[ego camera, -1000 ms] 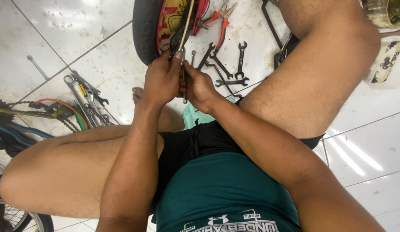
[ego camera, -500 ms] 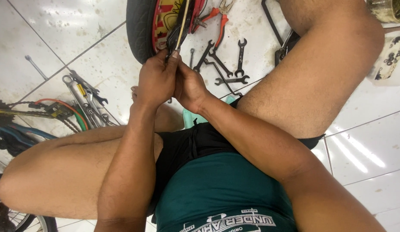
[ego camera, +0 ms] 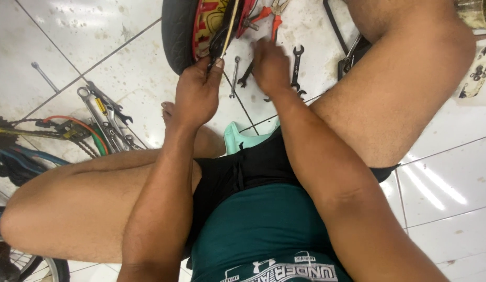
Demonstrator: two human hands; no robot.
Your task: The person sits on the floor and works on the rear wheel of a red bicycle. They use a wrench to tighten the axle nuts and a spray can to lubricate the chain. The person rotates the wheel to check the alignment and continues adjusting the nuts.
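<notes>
Head view, looking down past a green shirt (ego camera: 264,235) and black shorts (ego camera: 243,167) to a white tiled floor (ego camera: 86,31). Landmark: the small wheel (ego camera: 176,34), black tyre around a red and yellow centre, at the top edge.

Left hand (ego camera: 197,94) at the lower edge of the wheel, fingers curled shut, thumb and fingertips pinched on the black part (ego camera: 219,44) that runs down across the red centre beside a thin pale rod (ego camera: 230,23). Hard to tell whether the grip takes in the rod as well.

Right hand (ego camera: 270,67) just right of the wheel, apart from it, blurred, palm down over the floor, fingers loosely bent and part open; nothing visibly in its grasp, though the blur leaves that uncertain. Directly under and around it, dark spanners (ego camera: 297,68) flat on the tiles. Between the two hands, a slim silver spanner (ego camera: 234,75), touching neither.

Right of the wheel at the top edge, red-handled pliers (ego camera: 274,18). Left of the wheel and lower, a heap of silver spanners and small tools (ego camera: 104,117), next to a bicycle chain (ego camera: 23,133) and an orange cable (ego camera: 76,122). Far from the wheel at the bottom left corner, part of a spoked bicycle wheel (ego camera: 39,269). Bare knees spread to either side of the arms.
</notes>
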